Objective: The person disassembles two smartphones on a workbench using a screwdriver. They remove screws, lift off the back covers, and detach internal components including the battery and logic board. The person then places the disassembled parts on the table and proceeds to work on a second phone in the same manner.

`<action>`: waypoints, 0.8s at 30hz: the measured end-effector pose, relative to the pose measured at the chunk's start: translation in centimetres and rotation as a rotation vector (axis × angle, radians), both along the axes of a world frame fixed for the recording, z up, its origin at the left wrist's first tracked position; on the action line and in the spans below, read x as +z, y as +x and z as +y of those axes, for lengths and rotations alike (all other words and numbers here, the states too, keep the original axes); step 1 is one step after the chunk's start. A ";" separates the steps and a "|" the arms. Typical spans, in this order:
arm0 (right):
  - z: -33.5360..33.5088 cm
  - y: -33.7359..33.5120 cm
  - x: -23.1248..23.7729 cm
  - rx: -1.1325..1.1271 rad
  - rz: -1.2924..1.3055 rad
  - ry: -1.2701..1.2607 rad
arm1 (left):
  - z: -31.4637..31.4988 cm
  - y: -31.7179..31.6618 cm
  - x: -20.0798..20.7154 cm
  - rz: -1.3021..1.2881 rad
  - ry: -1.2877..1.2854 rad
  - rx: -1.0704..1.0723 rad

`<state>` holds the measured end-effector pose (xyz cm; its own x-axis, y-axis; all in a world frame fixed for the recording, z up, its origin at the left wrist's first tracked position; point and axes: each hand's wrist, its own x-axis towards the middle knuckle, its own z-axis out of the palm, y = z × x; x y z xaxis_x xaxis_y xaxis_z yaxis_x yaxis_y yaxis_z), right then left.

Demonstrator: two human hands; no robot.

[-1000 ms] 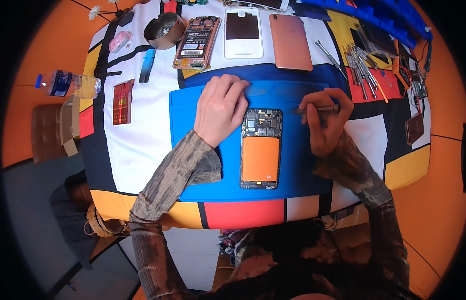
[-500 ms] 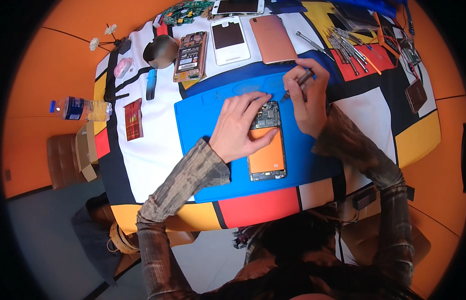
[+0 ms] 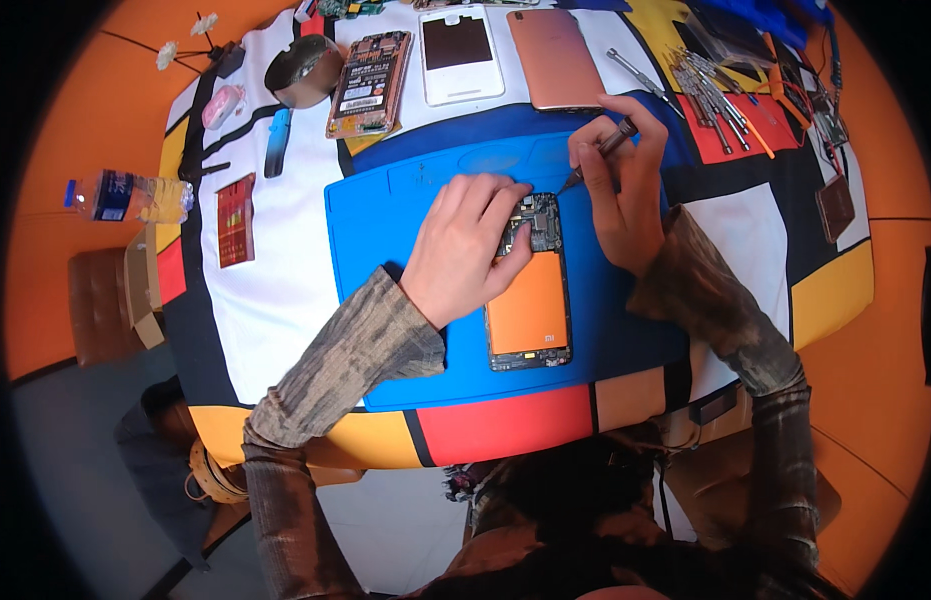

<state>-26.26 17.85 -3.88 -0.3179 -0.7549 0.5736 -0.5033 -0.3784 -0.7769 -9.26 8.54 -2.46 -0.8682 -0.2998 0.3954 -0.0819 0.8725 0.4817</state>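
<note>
An opened phone [image 3: 527, 310], its orange battery and dark circuit board exposed, lies on a blue work mat [image 3: 385, 240]. My left hand [image 3: 467, 240] is on its upper left part, fingers bent at the top edge and thumb over the board, covering part of it. Between the fingers and thumb of my right hand [image 3: 625, 190] is a dark pen-shaped tool [image 3: 613, 140] with a tapered tip. It slants down to the left, its tip close to the phone's top right corner. Whether tip and phone touch, I cannot tell.
Behind the mat lie a phone with its battery bared [image 3: 370, 85], a white phone panel [image 3: 463, 60] and a copper-coloured back cover [image 3: 557, 60]. Several screwdrivers [image 3: 720, 105] lie at the far right. A round bowl [image 3: 303, 75], lighter [image 3: 277, 143] and bottle [image 3: 135, 196] are leftward.
My left thumb has drawn back from the battery's top edge onto the board. The tool's tip has come a little nearer the phone's top corner. The whole view has shifted slightly.
</note>
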 end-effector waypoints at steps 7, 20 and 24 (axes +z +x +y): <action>0.1 0.0 0.1 0.011 0.002 -0.011 | -0.1 0.2 -0.1 -0.002 -0.025 -0.006; 0.0 0.0 -0.6 0.012 0.079 -0.099 | 0.1 0.1 -0.1 -0.029 -0.035 -0.008; 0.0 0.0 -0.5 0.003 0.050 -0.091 | -0.1 0.0 0.0 -0.020 -0.033 -0.009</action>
<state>-26.29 17.80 -4.36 -0.2846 -0.7002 0.6548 -0.5396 -0.4476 -0.7131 -9.23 8.48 -2.50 -0.8786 -0.2795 0.3873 -0.0837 0.8885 0.4511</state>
